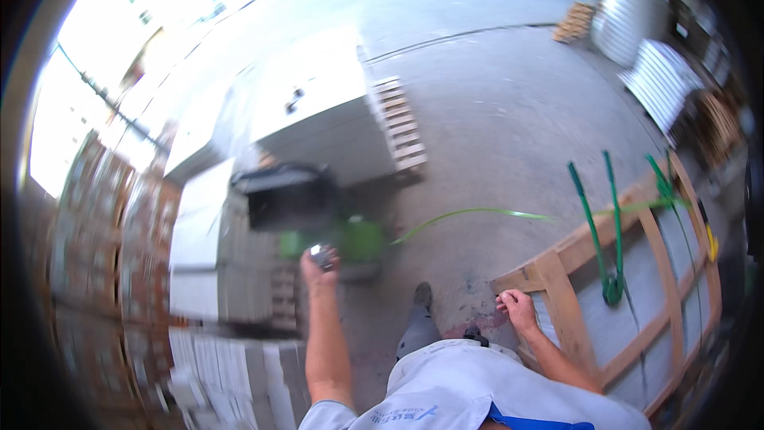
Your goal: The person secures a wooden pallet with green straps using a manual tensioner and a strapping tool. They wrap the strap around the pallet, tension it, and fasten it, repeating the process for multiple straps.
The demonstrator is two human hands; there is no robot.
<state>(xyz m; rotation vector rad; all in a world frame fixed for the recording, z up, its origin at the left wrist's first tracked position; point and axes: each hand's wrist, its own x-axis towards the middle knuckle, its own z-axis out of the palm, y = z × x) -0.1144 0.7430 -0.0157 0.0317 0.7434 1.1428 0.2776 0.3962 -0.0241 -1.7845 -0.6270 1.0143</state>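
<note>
Your left arm (327, 342) stretches forward, almost straight, and your left hand (318, 273) is gripping a small shiny object (321, 255), which shows against a blurred green and black machine (358, 240). Your right arm (563, 364) reaches out lower, to the side. Your right hand (519, 310) has its fingers half curled near the corner of the wooden crate (565, 310); I cannot tell whether it holds something. Green long-handled cutters (612, 290) are at the crate.
</note>
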